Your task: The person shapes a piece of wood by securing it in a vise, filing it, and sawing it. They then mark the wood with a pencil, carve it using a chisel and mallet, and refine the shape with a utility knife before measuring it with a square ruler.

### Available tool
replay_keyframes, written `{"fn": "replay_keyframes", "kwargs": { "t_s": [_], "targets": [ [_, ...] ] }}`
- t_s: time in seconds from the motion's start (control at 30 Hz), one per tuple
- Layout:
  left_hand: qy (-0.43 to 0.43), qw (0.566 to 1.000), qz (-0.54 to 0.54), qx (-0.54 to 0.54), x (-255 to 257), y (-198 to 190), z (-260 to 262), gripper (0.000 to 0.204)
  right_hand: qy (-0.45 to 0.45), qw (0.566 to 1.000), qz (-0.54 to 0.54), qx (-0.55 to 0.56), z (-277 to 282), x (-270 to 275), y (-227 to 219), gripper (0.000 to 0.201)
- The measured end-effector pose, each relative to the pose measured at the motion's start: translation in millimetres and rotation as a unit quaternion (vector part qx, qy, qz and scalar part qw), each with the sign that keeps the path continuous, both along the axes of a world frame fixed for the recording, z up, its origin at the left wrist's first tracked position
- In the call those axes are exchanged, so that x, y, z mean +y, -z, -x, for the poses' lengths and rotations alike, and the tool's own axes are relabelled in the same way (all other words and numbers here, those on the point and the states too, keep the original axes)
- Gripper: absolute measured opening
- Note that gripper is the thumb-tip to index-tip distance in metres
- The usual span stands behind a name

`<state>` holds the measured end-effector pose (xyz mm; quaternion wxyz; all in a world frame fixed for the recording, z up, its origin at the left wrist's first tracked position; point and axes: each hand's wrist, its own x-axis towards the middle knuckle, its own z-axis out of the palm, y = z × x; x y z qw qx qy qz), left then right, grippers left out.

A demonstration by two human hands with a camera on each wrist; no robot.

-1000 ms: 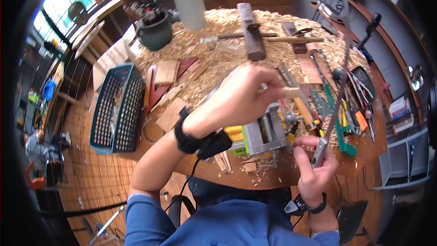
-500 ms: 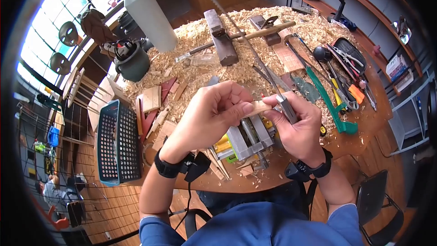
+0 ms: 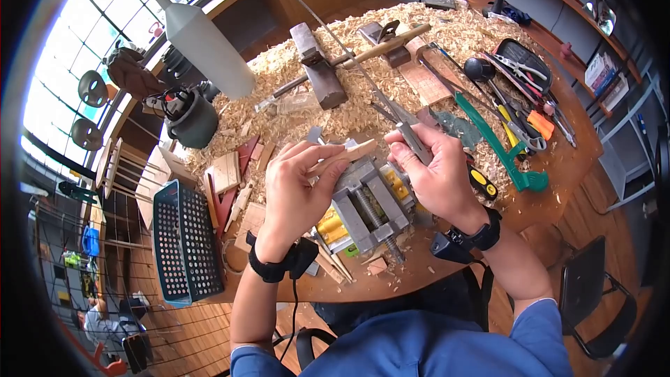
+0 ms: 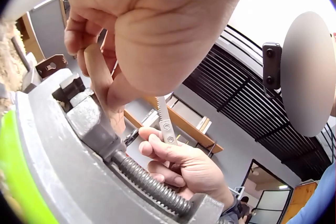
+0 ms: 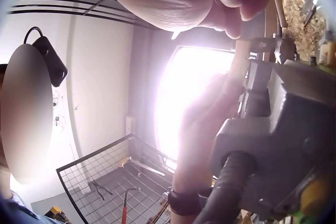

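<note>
My left hand (image 3: 296, 185) pinches a small light piece of wood (image 3: 357, 151) between thumb and fingers, just above the grey metal vise (image 3: 370, 206). In the left wrist view the wood (image 4: 98, 74) lies close to the vise's screw end. My right hand (image 3: 441, 176) grips the grey metal handle (image 3: 414, 142) of a long thin saw, whose toothed blade (image 3: 335, 40) points up and away to the left. Blade and wood look apart. In the right wrist view the wood's end (image 5: 240, 58) shows beside the vise.
A perforated basket (image 3: 183, 241) stands at the left table edge. Wood shavings (image 3: 279, 63) cover the far side, with wooden planes (image 3: 317, 70), a mallet-like handle and a white bottle (image 3: 209, 45). Right of the vise lie a green saw (image 3: 492, 141), scissors and pliers (image 3: 520, 70).
The left hand has drawn the wood away from the right hand's fingers and shifted left and slightly down. The right hand moved slightly left, still holding the saw. The head view has shifted.
</note>
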<state>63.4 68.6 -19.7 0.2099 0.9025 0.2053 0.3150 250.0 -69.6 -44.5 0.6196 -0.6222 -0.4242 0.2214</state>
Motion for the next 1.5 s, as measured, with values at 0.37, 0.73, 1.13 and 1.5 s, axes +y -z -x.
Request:
{"fn": "replay_keyframes", "kwargs": {
  "t_s": [0.37,0.73,1.13,1.5],
  "targets": [
    [-0.028,0.997,0.073,-0.005,-8,6,-5,0.019,-0.006,0.998,-0.05,-0.035,-2,18,26,0.023],
    [-0.004,0.996,0.082,0.027,-8,-3,8,0.024,-0.011,0.998,0.002,-0.055,-3,36,14,0.008],
    [0.009,0.999,-0.007,0.049,-3,-1,0,0.019,-0.01,0.998,0.004,-0.056,-7,37,27,0.005],
    [0.007,0.998,-0.003,0.058,-6,-2,-5,0.01,0.005,0.999,0.021,-0.024,-3,28,20,0.004]
  ]
}}
